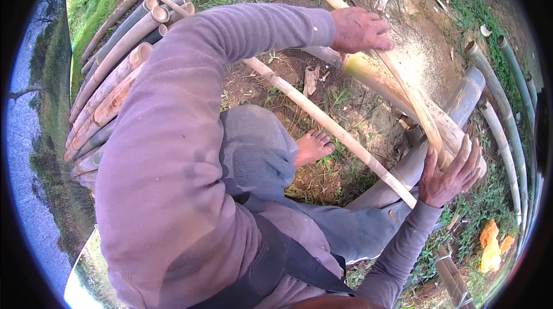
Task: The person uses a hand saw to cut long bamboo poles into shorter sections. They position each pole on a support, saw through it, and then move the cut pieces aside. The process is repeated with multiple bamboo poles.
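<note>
A long, pale bamboo strip [410, 91] slants from the top of the view down toward the right. My left hand [360, 29] lies over it partway along, its fingers curled down around the strip and slightly blurred. Near the lower end, my right hand [449, 173] has its thumb on one side of the strip and its fingers on the other. Beneath the strip lies a thick bamboo pole [377, 77], yellow-green at one part and pale at its near end. That pole rests across a stout grey bamboo log [465, 97].
A thinner bamboo pole [328, 127] slants across in front of my legs. Several bamboo poles [118, 72] are stacked at the left, and more green poles [501, 87] lie along the right. Pale sawdust [426, 58] covers the soil. An orange wrapper [491, 247] lies on the grass.
</note>
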`<control>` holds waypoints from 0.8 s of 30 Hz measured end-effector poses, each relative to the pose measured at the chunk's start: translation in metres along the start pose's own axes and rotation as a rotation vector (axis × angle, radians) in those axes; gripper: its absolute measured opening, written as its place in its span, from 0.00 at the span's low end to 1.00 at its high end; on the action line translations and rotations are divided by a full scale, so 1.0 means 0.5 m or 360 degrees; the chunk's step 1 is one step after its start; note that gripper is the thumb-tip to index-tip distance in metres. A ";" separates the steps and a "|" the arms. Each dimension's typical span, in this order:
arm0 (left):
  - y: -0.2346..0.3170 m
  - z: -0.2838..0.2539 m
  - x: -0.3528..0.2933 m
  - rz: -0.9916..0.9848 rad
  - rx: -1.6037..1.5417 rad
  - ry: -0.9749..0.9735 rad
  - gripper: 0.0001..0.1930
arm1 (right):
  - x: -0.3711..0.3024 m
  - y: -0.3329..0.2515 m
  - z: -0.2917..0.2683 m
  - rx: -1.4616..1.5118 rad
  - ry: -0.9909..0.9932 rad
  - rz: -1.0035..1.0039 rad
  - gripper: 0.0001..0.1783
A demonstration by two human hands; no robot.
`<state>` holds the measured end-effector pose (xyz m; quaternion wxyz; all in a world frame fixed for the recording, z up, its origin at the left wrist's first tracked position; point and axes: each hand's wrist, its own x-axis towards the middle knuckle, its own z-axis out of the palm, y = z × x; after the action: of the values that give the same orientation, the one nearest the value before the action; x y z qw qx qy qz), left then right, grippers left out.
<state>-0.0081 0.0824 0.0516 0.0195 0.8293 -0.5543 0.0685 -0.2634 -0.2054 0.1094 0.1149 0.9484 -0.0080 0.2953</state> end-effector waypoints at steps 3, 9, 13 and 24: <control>0.082 0.040 -0.049 -0.0100 -0.0021 0.0315 0.17 | -0.036 0.067 0.017 0.0446 -0.0595 0.0039 0.31; 0.187 0.151 -0.089 -0.0262 -0.0343 0.0466 0.15 | -0.125 0.113 0.042 0.0480 -0.0708 -0.0145 0.30; 0.247 0.164 -0.048 -0.0157 -0.0578 0.0530 0.23 | -0.168 0.177 0.044 0.0336 -0.0655 -0.0129 0.30; 0.300 0.205 0.044 -0.0125 -0.0736 0.0636 0.25 | -0.183 0.322 0.114 0.0213 -0.0637 -0.0203 0.28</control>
<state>-0.1289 -0.0066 -0.0536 0.3189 0.7937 -0.5080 0.1014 -0.3203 -0.3798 0.0466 0.0664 0.9922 0.0489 0.0930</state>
